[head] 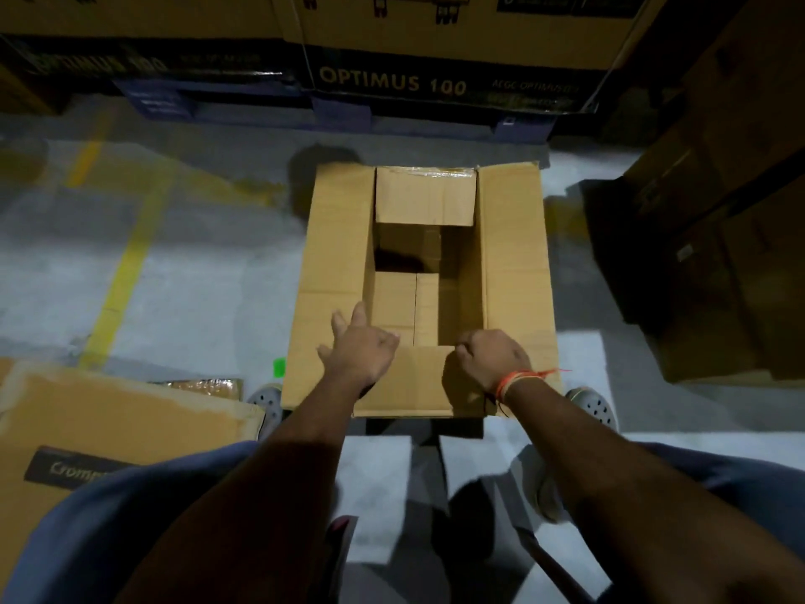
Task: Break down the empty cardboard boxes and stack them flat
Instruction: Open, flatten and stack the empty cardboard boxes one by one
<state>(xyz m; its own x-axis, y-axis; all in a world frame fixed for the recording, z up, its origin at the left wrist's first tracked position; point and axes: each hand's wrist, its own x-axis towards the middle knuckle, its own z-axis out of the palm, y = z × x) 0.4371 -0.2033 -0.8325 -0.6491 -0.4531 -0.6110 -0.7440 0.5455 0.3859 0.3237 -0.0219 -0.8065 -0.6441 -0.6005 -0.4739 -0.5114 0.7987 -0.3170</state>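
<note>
At near left, on the grey floor, lay a flattened brown carton with a dark label, partly hidden by a blue sleeve; beyond it ran a yellow floor line. In the middle stood the open cardboard box, upright on the floor between two grey perforated shoes, its four top flaps spread: left and right flaps folded outward, far flap tilted inward with clear tape along its edge, near flap lying toward the person. Over the box's near-left corner reached the left hand, fingers straight and spread apart, palm down, holding nothing; contact with the left flap could not be told. Just to the right, the right hand, fingers curled tightly over the inner edge of the near flap, an orange thread tied round its wrist. At far centre sat stacked cartons printed "OPTIMUS 100" on a blue pallet. At right loomed dark stacked boxes in shadow.
</note>
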